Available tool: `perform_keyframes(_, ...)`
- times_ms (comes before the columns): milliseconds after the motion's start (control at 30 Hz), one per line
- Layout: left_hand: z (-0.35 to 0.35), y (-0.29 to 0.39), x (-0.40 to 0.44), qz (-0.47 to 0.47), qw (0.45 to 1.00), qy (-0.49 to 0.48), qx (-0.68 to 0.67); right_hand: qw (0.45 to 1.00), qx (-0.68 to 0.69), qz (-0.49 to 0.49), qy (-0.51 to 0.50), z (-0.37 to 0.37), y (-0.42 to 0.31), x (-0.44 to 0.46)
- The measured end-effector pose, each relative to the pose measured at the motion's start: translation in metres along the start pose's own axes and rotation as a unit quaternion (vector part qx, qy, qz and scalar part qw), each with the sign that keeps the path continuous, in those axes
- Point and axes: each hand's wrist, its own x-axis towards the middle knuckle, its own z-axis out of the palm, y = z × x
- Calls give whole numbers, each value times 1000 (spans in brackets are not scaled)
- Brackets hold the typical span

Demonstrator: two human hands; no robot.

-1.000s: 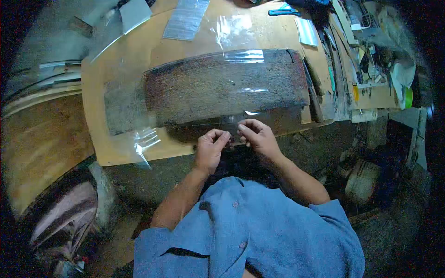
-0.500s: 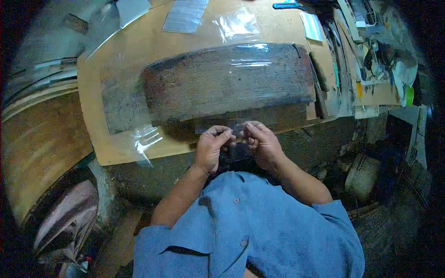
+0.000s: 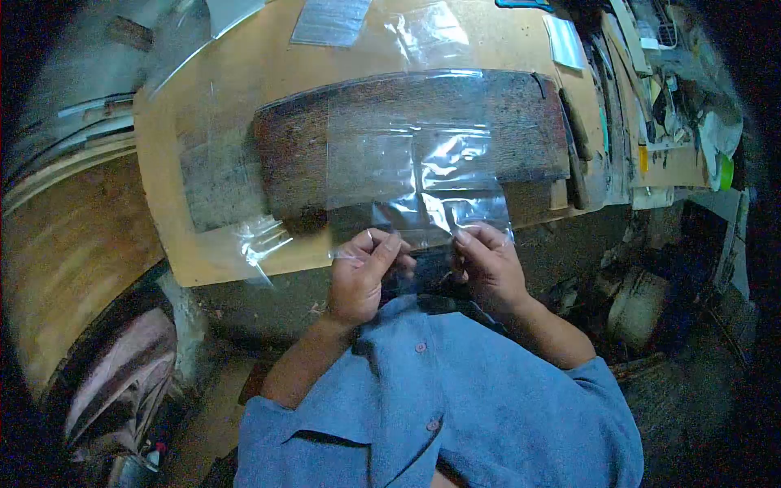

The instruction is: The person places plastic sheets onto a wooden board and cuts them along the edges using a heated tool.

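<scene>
A clear plastic bag (image 3: 455, 159), shiny and creased, spreads out from my two hands over a dark, worn wooden board (image 3: 293, 154). My left hand (image 3: 364, 272) pinches its near edge between thumb and fingers. At the near right part of the same edge, my right hand (image 3: 493, 264) grips the plastic with thumb and forefinger. Both hands are in front of the blue shirt, just off the table's near edge. The bag's far end reaches across the board's upper side.
Beneath the board is a tan tabletop (image 3: 220, 260). More clear plastic (image 3: 264, 241) lies at its near left, with a stack of clear sheets (image 3: 331, 22) and a crumpled clear piece (image 3: 429, 37) at the back. Strips and tools crowd the right side, near a green roll (image 3: 726, 173).
My hands have moved apart, the right one to the right and the left one slightly left. The plastic now stands spread and glinting over the board, where before it was barely visible.
</scene>
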Motion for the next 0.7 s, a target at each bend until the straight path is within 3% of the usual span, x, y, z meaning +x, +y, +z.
perform_keyframes(300, 2, 16, -14, -21, 997, -35, -61, 997, -47, -50, -41, 7, -11, -18)
perform_keyframes(467, 0, 18, -18, 8, 1000, -17, 22, 995, -55, -51, -73, 8, -14, -22)
perform_keyframes(700, 4, 20, -27, 32, 999, 1, 38, 994, -68, -56, -71, 8, -7, -22)
